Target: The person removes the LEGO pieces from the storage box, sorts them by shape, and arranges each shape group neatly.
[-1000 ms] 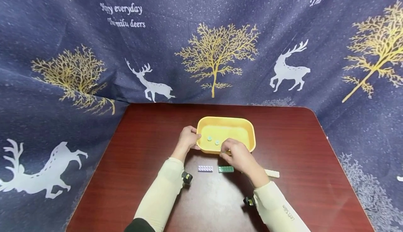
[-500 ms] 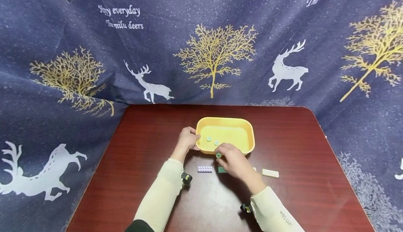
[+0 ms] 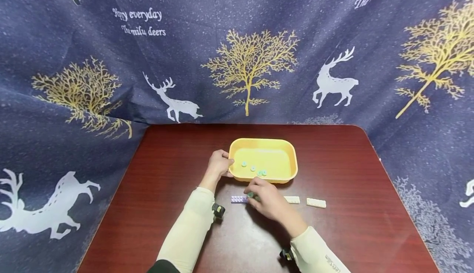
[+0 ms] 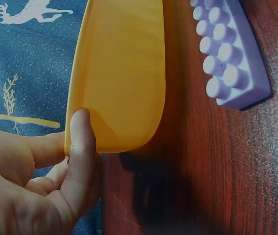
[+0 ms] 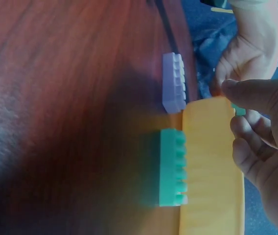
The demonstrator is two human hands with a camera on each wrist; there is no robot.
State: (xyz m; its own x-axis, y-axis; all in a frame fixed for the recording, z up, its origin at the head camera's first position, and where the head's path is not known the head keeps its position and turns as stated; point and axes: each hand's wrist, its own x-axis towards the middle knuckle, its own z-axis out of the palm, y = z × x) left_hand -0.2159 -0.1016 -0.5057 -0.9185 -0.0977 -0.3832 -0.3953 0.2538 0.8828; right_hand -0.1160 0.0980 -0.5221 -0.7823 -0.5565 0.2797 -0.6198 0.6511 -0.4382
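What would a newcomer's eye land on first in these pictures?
Probably the bright yellow tray on the reddish-brown table, with small green pieces on its floor and the left grip holding its left end. Next comes the right grip in front of it, pinching another green piece. Behind hangs the dark blue cloth with white deer and gold trees.

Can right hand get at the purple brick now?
Probably yes: the right hand is close to the purple brick, whose left end shows uncovered, but that hand pinches a small green piece.
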